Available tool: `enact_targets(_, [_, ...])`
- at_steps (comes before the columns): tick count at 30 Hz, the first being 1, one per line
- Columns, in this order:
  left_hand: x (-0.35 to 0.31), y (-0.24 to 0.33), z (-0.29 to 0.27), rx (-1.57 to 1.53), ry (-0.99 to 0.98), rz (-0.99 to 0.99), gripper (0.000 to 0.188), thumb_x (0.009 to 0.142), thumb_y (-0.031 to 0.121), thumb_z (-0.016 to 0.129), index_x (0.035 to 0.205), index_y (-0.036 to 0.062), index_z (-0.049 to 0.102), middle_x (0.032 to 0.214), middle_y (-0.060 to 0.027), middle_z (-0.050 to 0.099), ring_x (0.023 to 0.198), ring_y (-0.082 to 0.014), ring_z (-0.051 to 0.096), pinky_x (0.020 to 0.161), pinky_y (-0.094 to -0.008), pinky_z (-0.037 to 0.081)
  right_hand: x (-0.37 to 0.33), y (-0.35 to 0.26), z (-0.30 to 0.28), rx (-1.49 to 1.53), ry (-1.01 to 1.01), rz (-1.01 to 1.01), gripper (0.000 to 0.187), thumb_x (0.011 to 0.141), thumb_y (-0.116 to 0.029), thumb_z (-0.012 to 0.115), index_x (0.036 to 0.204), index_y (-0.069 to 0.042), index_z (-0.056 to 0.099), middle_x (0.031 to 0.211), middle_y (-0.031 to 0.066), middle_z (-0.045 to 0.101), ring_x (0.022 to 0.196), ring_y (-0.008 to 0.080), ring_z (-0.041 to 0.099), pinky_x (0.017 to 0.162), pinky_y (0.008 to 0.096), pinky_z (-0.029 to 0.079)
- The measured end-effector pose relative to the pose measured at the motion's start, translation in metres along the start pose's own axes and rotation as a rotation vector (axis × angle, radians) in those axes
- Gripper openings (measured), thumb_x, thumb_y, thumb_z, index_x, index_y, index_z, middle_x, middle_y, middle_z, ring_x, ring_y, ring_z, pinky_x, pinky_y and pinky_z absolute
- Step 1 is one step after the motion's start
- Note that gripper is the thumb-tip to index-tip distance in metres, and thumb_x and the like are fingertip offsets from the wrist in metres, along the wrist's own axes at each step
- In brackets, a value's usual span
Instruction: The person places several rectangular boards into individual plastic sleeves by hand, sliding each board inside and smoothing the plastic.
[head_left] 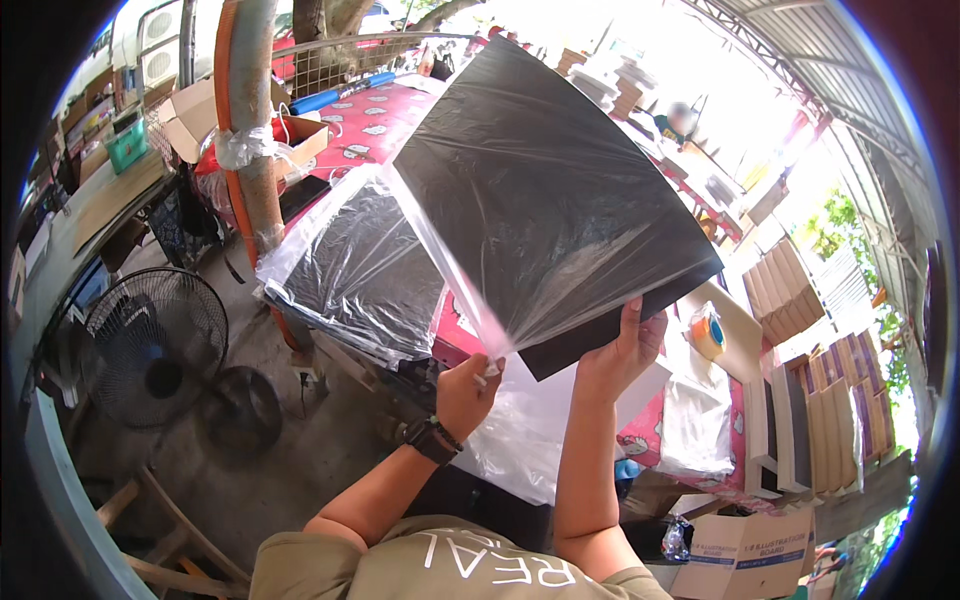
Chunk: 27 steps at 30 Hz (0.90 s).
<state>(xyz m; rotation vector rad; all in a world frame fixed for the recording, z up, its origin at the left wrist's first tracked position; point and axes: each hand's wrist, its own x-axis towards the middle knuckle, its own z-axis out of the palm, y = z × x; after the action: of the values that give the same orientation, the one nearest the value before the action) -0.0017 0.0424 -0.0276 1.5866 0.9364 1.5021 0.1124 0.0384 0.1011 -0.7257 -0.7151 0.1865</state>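
Note:
A large black board is held up and tilted in front of me, mostly covered by a clear plastic sleeve. Its lower corner sticks out bare of the plastic. My right hand grips the board's lower right edge, thumb on the face. With my left hand I pinch the sleeve's gathered edge near that bare corner. Left of it, another stack of black boards in clear plastic lies on the table. Loose clear plastic sleeves lie below my hands.
A pink patterned cloth covers the table. Tape rolls and a white plastic pile are at right, beside stacked cartons. A rusty post and a black fan stand at left. Another person is farther back.

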Motion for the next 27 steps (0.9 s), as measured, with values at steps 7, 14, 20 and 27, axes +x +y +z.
enact_targets(7, [0.004, 0.011, -0.005, 0.583, -0.153, 0.038, 0.020, 0.070, 0.024, 0.059, 0.066, 0.0052, 0.052, 0.061, -0.0136, 0.055, 0.057, -0.0315, 0.056, 0.051, -0.0395, 0.045, -0.008, -0.001, -0.001, -0.130, 0.019, -0.058, 0.006, 0.082, -0.008, 0.055, 0.085, -0.004, 0.052, 0.078, -0.0004, 0.054, 0.074, 0.0048, 0.047, 0.070, 0.0185, 0.036])
enact_targets(14, [-0.020, 0.018, 0.005, 0.525, -0.275, 0.012, 0.019, 0.072, 0.022, 0.055, 0.064, 0.0054, 0.051, 0.055, -0.0126, 0.054, 0.055, -0.0312, 0.056, 0.051, -0.0407, 0.045, -0.016, 0.015, 0.006, -0.250, -0.008, -0.126, 0.008, 0.082, -0.006, 0.054, 0.088, -0.001, 0.052, 0.079, 0.0006, 0.054, 0.072, 0.0058, 0.047, 0.066, 0.0196, 0.036])
enact_targets(20, [-0.053, 0.006, 0.012, 0.302, -0.413, 0.127, 0.016, 0.072, 0.021, 0.056, 0.071, 0.0056, 0.056, 0.059, -0.0149, 0.055, 0.056, -0.0342, 0.054, 0.048, -0.0416, 0.042, -0.031, 0.057, 0.042, -0.607, -0.509, -0.723, 0.018, 0.073, 0.001, 0.054, 0.091, -0.001, 0.055, 0.082, 0.0119, 0.057, 0.075, 0.0258, 0.054, 0.065, 0.0319, 0.044])
enact_targets(27, [-0.052, -0.044, -0.025, 0.329, -0.289, 0.032, 0.019, 0.073, 0.022, 0.055, 0.074, 0.0038, 0.059, 0.067, -0.0199, 0.057, 0.064, -0.0373, 0.054, 0.054, -0.0426, 0.044, -0.125, 0.142, 0.091, -0.712, -1.310, -0.392, 0.041, 0.070, -0.011, 0.056, 0.110, -0.009, 0.049, 0.108, 0.0090, 0.049, 0.099, 0.0266, 0.045, 0.080, 0.0396, 0.039])
